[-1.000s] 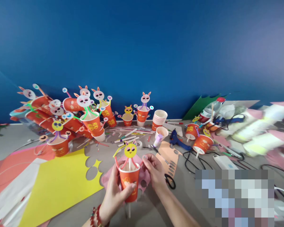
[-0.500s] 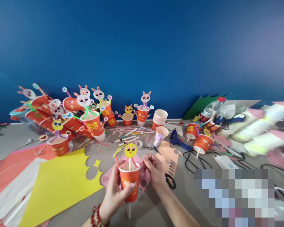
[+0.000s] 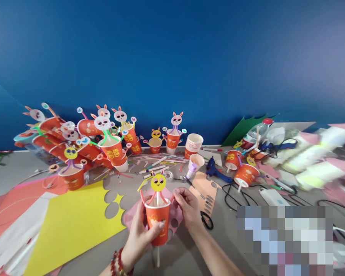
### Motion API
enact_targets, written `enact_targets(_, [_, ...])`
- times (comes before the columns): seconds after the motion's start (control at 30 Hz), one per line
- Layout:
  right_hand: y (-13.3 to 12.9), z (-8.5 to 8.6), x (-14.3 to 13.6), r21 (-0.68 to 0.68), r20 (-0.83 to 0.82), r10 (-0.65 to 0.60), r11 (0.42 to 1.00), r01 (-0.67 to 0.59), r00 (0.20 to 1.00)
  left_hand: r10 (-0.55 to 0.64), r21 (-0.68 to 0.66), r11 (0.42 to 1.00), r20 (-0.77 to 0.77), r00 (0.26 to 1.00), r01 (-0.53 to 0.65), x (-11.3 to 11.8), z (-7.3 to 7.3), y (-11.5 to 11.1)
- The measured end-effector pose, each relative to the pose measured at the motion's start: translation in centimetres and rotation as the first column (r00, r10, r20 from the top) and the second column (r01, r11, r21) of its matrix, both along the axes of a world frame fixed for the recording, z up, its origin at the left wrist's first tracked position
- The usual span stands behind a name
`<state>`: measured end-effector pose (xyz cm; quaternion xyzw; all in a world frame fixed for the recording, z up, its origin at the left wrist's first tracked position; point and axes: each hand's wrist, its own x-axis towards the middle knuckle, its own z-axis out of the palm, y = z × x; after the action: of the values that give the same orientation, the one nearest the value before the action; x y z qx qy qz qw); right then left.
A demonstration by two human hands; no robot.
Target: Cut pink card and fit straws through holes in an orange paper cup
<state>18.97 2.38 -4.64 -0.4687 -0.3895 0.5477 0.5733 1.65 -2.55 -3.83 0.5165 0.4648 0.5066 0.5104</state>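
Observation:
My left hand [image 3: 139, 230] is wrapped round an upright orange-red paper cup [image 3: 158, 212], thumb across its front. A yellow paper animal face [image 3: 158, 181] with ears stands above the rim on a white stick [image 3: 158, 257] that also shows below the cup's base. Red strips form its arms; the left arm [image 3: 142, 196] sticks up free over the rim. At the right side of the rim, my right hand [image 3: 189, 207] has thumb and forefinger pinched at the end of the other red arm. Its fingertips partly hide that end.
Yellow card [image 3: 71, 226] with cut-out holes lies left. Finished-looking cup figures [image 3: 110, 151] crowd the back left. Stacked cups [image 3: 194, 143], a blue glue gun [image 3: 217, 170], scissors [image 3: 207, 221] and a glue bottle [image 3: 192, 168] stand or lie beyond my hands. Black cables [image 3: 244, 199] run on the right.
Almost nothing differs. Both hands keep their hold on the cup and the red arm, while the view shifts very slightly.

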Motion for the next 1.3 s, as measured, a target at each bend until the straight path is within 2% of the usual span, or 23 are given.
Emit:
enact_targets(0.73, [0.0, 0.3, 0.2, -0.022, 0.048, -0.006, 1.000, 0.007, 0.999, -0.002, 0.015, 1.000, -0.037, 0.999, 0.003, 0.1, 0.3, -0.1])
enact_targets(0.87, [0.0, 0.5, 0.2, -0.013, 0.047, 0.026, 1.000, -0.026, 0.999, 0.003, 0.001, 1.000, -0.011, 1.000, -0.003, 0.0, 0.3, -0.2])
enact_targets(1.0, [0.1, 0.8, 0.4, 0.021, 0.094, 0.065, 0.998, -0.067, 0.993, 0.066, -0.055, 0.996, 0.006, 0.998, -0.066, -1.5, 1.0, -0.1])
enact_targets(1.13, [0.5, 0.5, 0.8, 0.043, 0.182, 0.019, 0.999, -0.027, 0.983, 0.140, -0.094, 0.985, -0.038, 0.989, -0.143, -4.2, 2.0, 0.3])
enact_targets(1.23, [0.7, 0.3, 1.1, 0.047, 0.195, 0.037, 0.998, -0.047, 0.980, 0.136, -0.138, 0.980, -0.083, 0.987, -0.146, -6.3, 2.4, 0.9])
enact_targets(1.3, [0.7, 0.5, 1.4, 0.046, 0.221, 0.066, 0.996, -0.078, 0.973, 0.179, -0.177, 0.964, -0.118, 0.977, -0.198, -7.5, 2.4, 1.4])
